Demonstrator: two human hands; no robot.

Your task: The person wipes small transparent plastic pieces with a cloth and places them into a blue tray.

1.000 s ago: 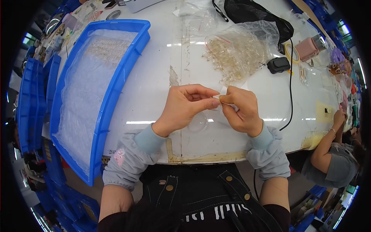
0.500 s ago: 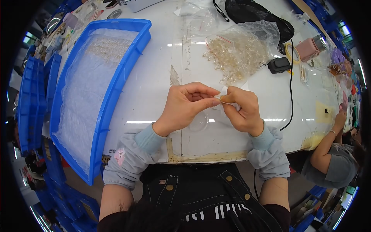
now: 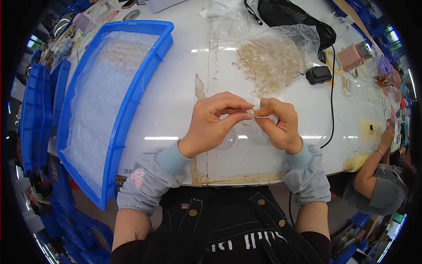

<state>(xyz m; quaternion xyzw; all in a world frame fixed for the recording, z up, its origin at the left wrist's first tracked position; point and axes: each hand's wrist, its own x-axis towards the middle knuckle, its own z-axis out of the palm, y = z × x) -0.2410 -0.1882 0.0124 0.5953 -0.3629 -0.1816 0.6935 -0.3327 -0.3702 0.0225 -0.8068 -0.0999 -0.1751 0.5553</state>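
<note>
My left hand (image 3: 216,123) is closed in a pinch, its thumb and forefinger meeting at something too small to make out. Against those fingertips, my right hand (image 3: 281,125) grips a thin, soft white piece (image 3: 259,116), perhaps cloth or paper, folded at the fingers. Both hands are raised over the white table. Beyond them lies a clear plastic bag (image 3: 299,48) with many small, clear, yellowish pieces (image 3: 263,66) spilling from its mouth. Beneath the hands, a round transparent thing (image 3: 228,140) rests on the tabletop.
To the left stands a long blue tray (image 3: 115,145), lined with clear plastic and holding rows of small clear pieces (image 3: 123,55) at its far end. A black box-shaped device (image 3: 318,75), a black cable (image 3: 332,105) and a tape roll lie right. Another person (image 3: 373,185) sits at far right.
The fingertips have shifted slightly against each other, and more of the white piece shows at my right fingers. My right hand has turned a little. The surroundings look the same.
</note>
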